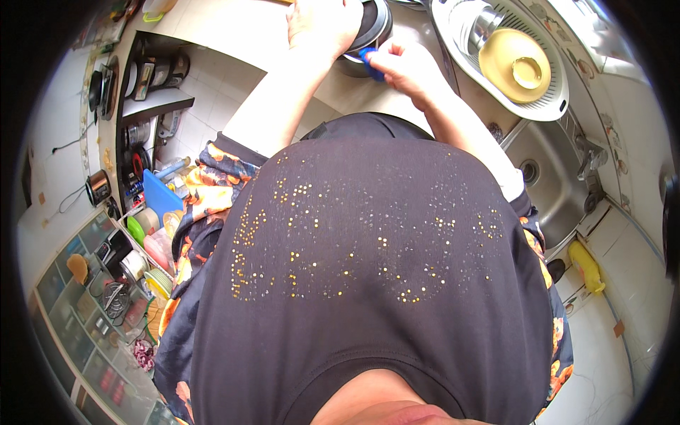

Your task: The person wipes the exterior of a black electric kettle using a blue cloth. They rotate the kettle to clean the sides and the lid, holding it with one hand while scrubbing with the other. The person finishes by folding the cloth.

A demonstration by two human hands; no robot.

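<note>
At the top middle, a dark round vessel with a metal rim (373, 25), perhaps a pot or its lid, stands partly out of frame on the pale worktop (234, 32). My left hand (325, 26) lies against its left side; the fingers point away, and their hold on it cannot be made out. My right hand (401, 66) pinches a blue cloth or scrubber (373, 64) between thumb and fingers, at the near right side of the vessel's rim. The vessel's far side is cut off by the top edge of the picture.
Right of the vessel, a white draining basket (552, 98) holds an upturned yellow bowl (512, 58) and a metal container (484, 27). A steel sink (558, 186) lies nearer on the right. At left stand a dark shelf unit (159, 106) with cookware and a blue board (159, 194).
</note>
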